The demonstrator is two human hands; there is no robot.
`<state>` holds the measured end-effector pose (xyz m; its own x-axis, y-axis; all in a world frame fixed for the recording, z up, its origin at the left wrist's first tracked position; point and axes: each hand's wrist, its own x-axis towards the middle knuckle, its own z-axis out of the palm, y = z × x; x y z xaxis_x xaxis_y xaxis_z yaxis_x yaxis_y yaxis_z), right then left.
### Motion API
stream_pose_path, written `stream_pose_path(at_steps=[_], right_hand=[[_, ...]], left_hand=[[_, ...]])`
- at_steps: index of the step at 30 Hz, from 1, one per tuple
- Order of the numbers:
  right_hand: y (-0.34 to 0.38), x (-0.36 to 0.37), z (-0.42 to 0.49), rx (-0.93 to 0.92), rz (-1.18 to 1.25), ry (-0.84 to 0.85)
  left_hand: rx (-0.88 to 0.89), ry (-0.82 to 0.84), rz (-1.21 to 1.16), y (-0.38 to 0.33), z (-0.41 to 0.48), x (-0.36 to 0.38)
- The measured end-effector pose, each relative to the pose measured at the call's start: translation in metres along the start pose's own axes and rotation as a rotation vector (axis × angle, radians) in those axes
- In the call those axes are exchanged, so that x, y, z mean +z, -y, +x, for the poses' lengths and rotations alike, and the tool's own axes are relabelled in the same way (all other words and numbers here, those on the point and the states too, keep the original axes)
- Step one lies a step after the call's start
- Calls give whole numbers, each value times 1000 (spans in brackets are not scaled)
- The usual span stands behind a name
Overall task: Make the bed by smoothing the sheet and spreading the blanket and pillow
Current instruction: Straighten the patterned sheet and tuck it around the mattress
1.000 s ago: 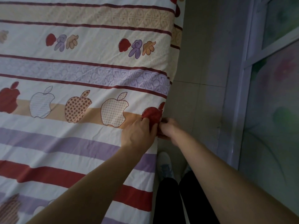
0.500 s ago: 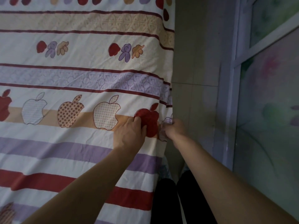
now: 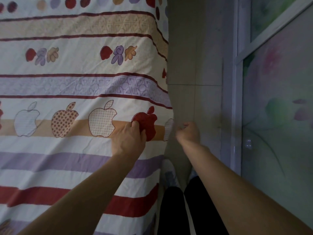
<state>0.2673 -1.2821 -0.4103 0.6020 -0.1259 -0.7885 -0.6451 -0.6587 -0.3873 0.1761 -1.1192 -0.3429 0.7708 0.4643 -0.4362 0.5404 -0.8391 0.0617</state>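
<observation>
Cream-ground sheet, matte and finely creased, covers the bed across the left two-thirds of the view. It is printed with horizontal bands in maroon, lilac and tan, two of them carrying a square fret pattern, and with rows of dots, small blossoms and bitten-apple outlines filled with checks, spots or solid colour. At the bed's right edge the cloth turns over and hangs down, and its border bows outward level with the apple row. Smooth grey-beige floor tiles with thin straight joints run alongside that edge. A glazed door with pale lilac frame bars and frosted, softly flowered panes stands at far right. Black trousers with a thin white side stripe show at the bottom, beside the bed's near-right edge, above a pale shoe. The left hand lies knuckles-up on the sheet near the right edge, its bent fingers and thumb pinching cloth at the solid red apple. The right hand, blurred, is curled into a loose fist just beside the hanging border; whether cloth lies inside it cannot be told.
</observation>
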Motion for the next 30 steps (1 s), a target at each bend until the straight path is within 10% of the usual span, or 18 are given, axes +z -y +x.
stream_pose_path(at_steps=[11,30], right_hand=[[41,45,-46,-182,39,271],[38,65,-60,-262,91,42]], left_hand=[[16,55,-92,16,-21,-2],[-68,364,-192,25,-46,3]])
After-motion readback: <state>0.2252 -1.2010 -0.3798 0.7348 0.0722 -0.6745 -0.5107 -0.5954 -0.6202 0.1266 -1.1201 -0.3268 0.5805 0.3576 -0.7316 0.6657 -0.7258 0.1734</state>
